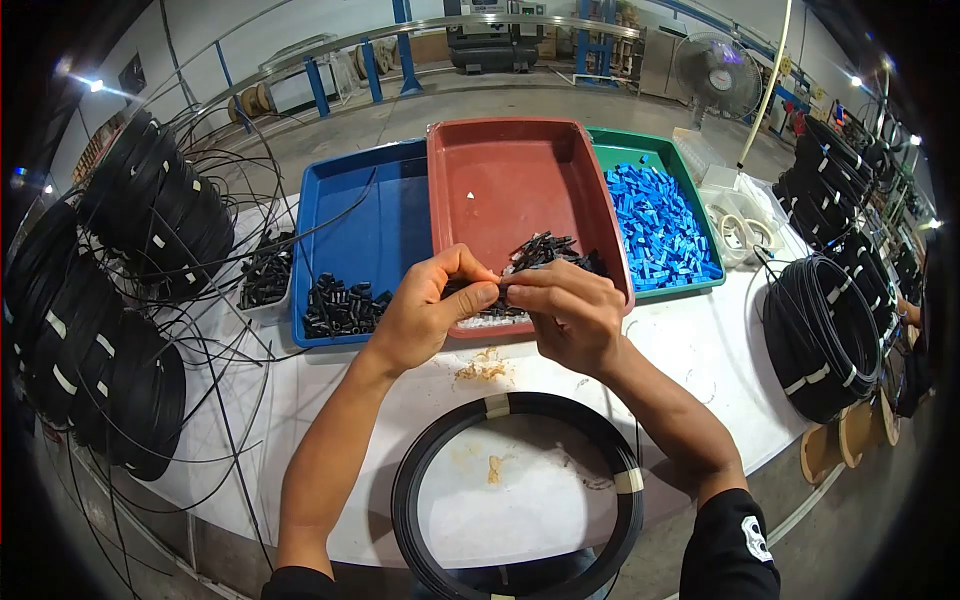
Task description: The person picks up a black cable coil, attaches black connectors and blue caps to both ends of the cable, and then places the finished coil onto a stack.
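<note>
My left hand (432, 303) and my right hand (572, 312) meet fingertip to fingertip above the front part of the red tray (490, 165). Both are closed in a pinch. Something small and dark shows between the fingertips, too hidden to name. Behind and below the hands lie small black parts (545, 247) and some whitish pieces in the tray. Between my forearms, a coil of black cable (405, 490) bound with pale tape rests at the table's near edge. A thin strand of cable rises from the coil's right side toward my right forearm.
A blue tray (365, 215) holds black parts; a green tray (700, 165) holds blue connectors. Stacked cable coils (150, 215) with loose strands crowd the left, and more coils (822, 335) stand right. Tape rolls (740, 232) sit in a clear box. A fan (717, 75) stands behind.
</note>
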A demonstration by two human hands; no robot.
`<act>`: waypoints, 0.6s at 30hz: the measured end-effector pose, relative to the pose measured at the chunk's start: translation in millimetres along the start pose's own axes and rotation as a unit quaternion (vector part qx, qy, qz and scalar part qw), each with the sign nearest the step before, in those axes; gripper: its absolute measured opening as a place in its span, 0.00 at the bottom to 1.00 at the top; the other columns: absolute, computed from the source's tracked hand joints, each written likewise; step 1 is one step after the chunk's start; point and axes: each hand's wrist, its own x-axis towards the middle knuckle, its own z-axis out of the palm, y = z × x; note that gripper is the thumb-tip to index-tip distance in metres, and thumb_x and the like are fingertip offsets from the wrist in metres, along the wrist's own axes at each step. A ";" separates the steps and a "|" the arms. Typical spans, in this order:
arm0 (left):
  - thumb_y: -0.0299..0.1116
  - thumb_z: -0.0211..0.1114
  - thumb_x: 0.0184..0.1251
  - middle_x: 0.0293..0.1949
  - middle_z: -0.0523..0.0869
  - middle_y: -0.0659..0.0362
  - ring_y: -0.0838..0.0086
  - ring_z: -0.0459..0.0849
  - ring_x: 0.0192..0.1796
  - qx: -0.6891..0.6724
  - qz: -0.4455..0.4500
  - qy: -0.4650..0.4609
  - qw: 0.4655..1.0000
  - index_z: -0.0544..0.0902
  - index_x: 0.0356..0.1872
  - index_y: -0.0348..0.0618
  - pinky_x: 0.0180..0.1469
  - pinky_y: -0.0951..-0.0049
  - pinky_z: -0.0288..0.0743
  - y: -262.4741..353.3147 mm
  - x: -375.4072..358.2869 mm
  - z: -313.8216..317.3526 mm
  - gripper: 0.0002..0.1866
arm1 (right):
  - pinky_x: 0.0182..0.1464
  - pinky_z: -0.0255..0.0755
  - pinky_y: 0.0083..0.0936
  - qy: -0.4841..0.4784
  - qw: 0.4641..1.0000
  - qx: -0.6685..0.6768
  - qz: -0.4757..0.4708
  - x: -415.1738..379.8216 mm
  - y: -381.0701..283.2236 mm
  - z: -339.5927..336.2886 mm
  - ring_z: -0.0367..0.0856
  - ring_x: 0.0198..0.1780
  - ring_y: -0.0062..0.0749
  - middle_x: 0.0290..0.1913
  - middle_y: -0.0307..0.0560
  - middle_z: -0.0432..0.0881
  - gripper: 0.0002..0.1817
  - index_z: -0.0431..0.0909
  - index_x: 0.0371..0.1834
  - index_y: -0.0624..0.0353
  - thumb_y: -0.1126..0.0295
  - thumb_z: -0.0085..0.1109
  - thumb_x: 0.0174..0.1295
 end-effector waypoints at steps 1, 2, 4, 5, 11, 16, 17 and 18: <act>0.34 0.68 0.73 0.33 0.79 0.66 0.87 0.72 0.32 -0.001 0.000 0.000 1.000 0.79 0.41 0.40 0.34 0.85 0.66 2.1 -1.0 0.3 0.09 | 0.30 0.77 0.30 -0.001 1.000 0.000 0.000 0.8 0.1 0.8 0.84 0.29 0.39 0.35 0.52 0.86 0.14 0.84 0.37 0.65 0.87 0.66 0.45; 0.34 0.67 0.73 0.33 0.80 0.66 0.87 0.72 0.32 -0.026 -0.027 -0.012 0.999 0.79 0.42 0.40 0.35 0.84 0.67 6.5 -2.4 0.7 0.09 | 0.30 0.77 0.31 0.013 0.999 -0.013 -0.046 1.3 0.1 1.3 0.83 0.30 0.40 0.36 0.54 0.86 0.15 0.83 0.37 0.67 0.86 0.66 0.42; 0.33 0.66 0.74 0.33 0.80 0.66 0.86 0.72 0.32 -0.052 -0.054 -0.023 0.997 0.79 0.42 0.40 0.35 0.84 0.67 13.3 -5.1 3.8 0.08 | 0.31 0.76 0.33 0.024 0.993 -0.030 -0.114 4.9 -1.0 0.8 0.82 0.30 0.41 0.35 0.57 0.84 0.19 0.83 0.38 0.71 0.86 0.65 0.37; 0.32 0.65 0.74 0.32 0.80 0.65 0.85 0.73 0.32 -0.020 -0.052 0.005 0.998 0.79 0.41 0.40 0.35 0.83 0.68 15.1 -5.8 8.3 0.07 | 0.31 0.76 0.33 0.022 0.993 -0.030 -0.113 6.6 -3.0 0.0 0.82 0.30 0.41 0.35 0.57 0.84 0.19 0.83 0.38 0.71 0.86 0.65 0.37; 0.19 0.65 0.64 0.28 0.84 0.51 0.70 0.82 0.31 0.224 0.039 0.105 0.968 0.78 0.34 0.32 0.37 0.70 0.76 33.1 -11.4 33.5 0.04 | 0.30 0.75 0.32 -0.014 0.999 -0.017 -0.044 13.8 -19.7 -7.0 0.82 0.29 0.39 0.34 0.52 0.84 0.17 0.82 0.36 0.68 0.87 0.64 0.38; 0.20 0.67 0.63 0.31 0.86 0.50 0.68 0.84 0.33 0.228 0.091 0.095 0.965 0.77 0.33 0.33 0.38 0.67 0.76 34.4 -13.3 31.6 0.06 | 0.29 0.79 0.27 -0.045 0.983 0.052 0.169 24.1 -39.7 -16.4 0.87 0.30 0.35 0.31 0.50 0.87 0.14 0.81 0.33 0.67 0.94 0.59 0.43; 0.20 0.67 0.63 0.31 0.86 0.50 0.68 0.84 0.33 0.228 0.090 0.094 0.965 0.77 0.33 0.33 0.38 0.67 0.76 34.8 -12.0 28.8 0.06 | 0.32 0.80 0.28 -0.085 0.951 0.093 0.283 24.2 -42.8 -18.4 0.88 0.32 0.35 0.33 0.52 0.87 0.15 0.80 0.34 0.67 0.93 0.59 0.44; 0.27 0.66 0.68 0.30 0.83 0.55 0.73 0.80 0.32 0.251 0.083 0.071 0.962 0.78 0.34 0.33 0.37 0.72 0.74 35.8 -9.6 24.5 0.08 | 0.38 0.83 0.27 -0.076 0.939 0.124 0.311 24.3 -41.7 -16.3 0.91 0.37 0.35 0.32 0.54 0.88 0.13 0.80 0.35 0.69 0.93 0.57 0.48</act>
